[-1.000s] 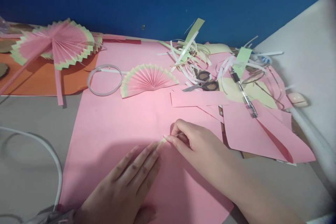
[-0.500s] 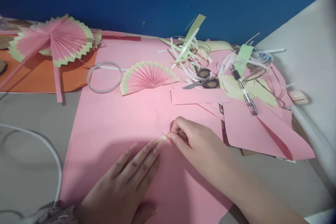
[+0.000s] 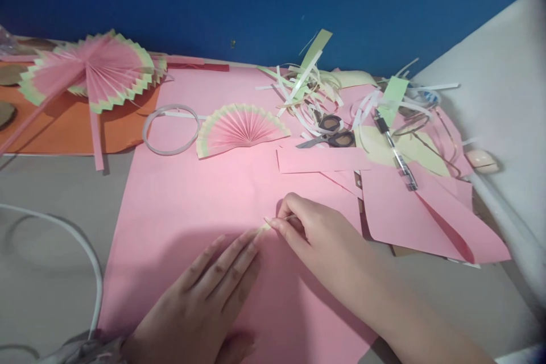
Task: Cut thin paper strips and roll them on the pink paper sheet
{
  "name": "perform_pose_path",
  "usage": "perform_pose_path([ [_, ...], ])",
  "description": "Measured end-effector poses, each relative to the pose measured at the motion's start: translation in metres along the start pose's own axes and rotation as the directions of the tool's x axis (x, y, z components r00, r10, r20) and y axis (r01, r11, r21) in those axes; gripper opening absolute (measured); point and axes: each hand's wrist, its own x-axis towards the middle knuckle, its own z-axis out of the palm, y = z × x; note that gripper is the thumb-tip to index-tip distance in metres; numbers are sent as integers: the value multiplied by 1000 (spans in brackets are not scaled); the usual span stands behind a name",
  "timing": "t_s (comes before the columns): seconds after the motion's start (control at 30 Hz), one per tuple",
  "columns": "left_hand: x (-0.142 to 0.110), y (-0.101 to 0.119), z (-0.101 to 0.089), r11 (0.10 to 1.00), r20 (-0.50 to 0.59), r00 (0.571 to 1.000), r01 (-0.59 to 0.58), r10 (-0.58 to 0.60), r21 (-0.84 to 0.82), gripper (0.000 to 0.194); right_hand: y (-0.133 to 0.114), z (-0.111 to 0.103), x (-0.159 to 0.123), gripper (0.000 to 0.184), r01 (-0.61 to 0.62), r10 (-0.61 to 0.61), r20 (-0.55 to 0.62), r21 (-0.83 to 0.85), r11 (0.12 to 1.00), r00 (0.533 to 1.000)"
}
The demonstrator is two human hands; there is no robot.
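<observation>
Head view | left hand (image 3: 196, 301) flat on strip (image 3: 266, 226), mostly hidden, atop pink sheet (image 3: 205, 193) | right hand (image 3: 319, 227) pinching its pale end | risk — uneven pull could skew it; light left pressure — likely slip.

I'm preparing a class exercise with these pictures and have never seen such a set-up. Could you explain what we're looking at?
There is no machine here: a person works with bare hands. Every picture comes from one camera worn on the head, looking forward and down.

The left hand lies flat, fingertips by a small pale piece. The right hand pinches that piece; the fingers hide most of it.

Beneath is a large pink sheet. Beyond the hands lie a pleated paper fan, a ring, scissors, a pen and paper scraps. More pleated paper is at the far left.
</observation>
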Motion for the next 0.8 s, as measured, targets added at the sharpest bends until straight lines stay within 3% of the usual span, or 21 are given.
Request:
perform_pose_path([
  [0.23,0,-1,0,999,-11,999,-39,39,17,61,-1,0,-1,18,13,-13,-7,0,1000,1000],
  [0.4,-6,4,1,997,-43,999,-4,7,71,66,1,-1,-2,19,15,-15,-9,-8,1000,1000],
  [0.63,-31,7,5,978,-22,1000,-7,12,209,86,3,1,-6,22,39,-39,-26,9,999,999],
  [0.8,-25,7,-5,980,-62,998,-10,22,198,96,0,3,-3,21,121,-119,-26,52,991,993],
])
